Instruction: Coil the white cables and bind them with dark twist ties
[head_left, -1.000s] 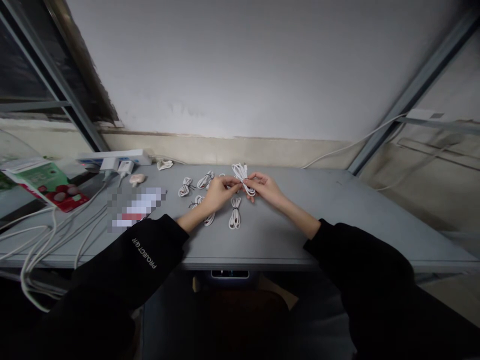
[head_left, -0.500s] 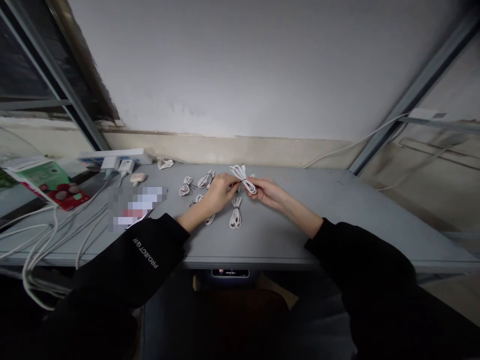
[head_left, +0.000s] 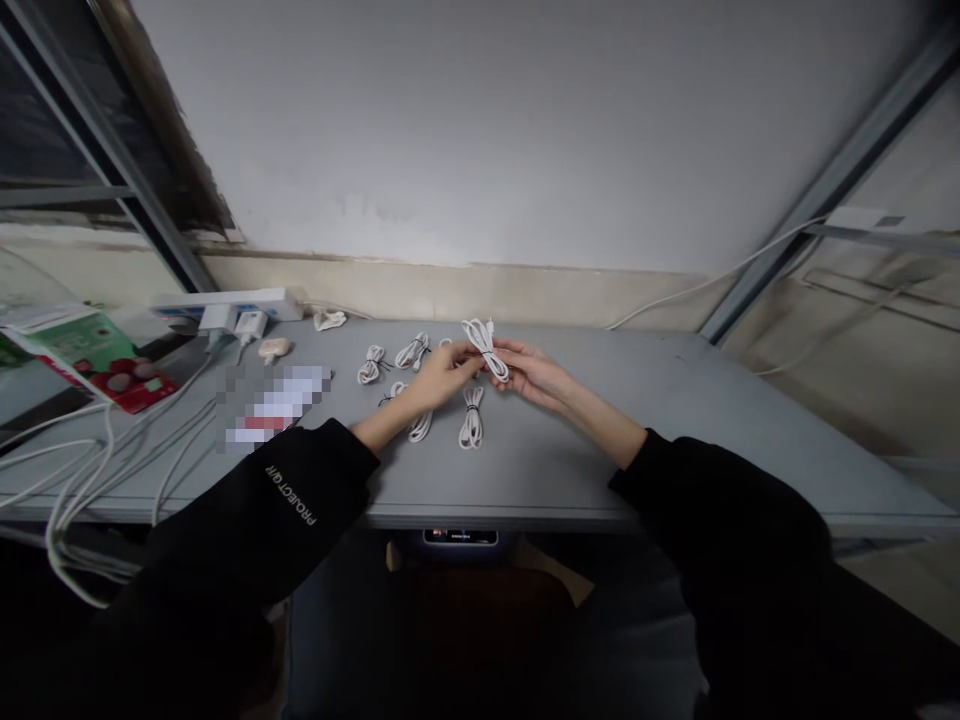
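A coiled white cable (head_left: 486, 346), bound at its middle with a dark tie, is held above the desk (head_left: 570, 470). My right hand (head_left: 534, 374) grips it from the right, fingers closed around its lower part. My left hand (head_left: 448, 372) pinches at the tied middle from the left; its fingertips are partly hidden. Below lies a tied white cable bundle (head_left: 471, 418). To the left rest another bundle (head_left: 371, 365) and one behind it (head_left: 412, 351). My left hand and wrist partly cover a further bundle (head_left: 420, 426).
A white power strip (head_left: 262, 303) with plugged-in chargers stands at the back left. Near it are a small pale plug (head_left: 274, 348), a blurred-out flat item (head_left: 277, 405) and a green-red package (head_left: 105, 360). Loose white cords (head_left: 82, 480) hang over the left front edge.
The held cable has turned slightly more upright between my hands. My left fingers have shifted a little right, closer to the tie. The bundles on the desk stay put.
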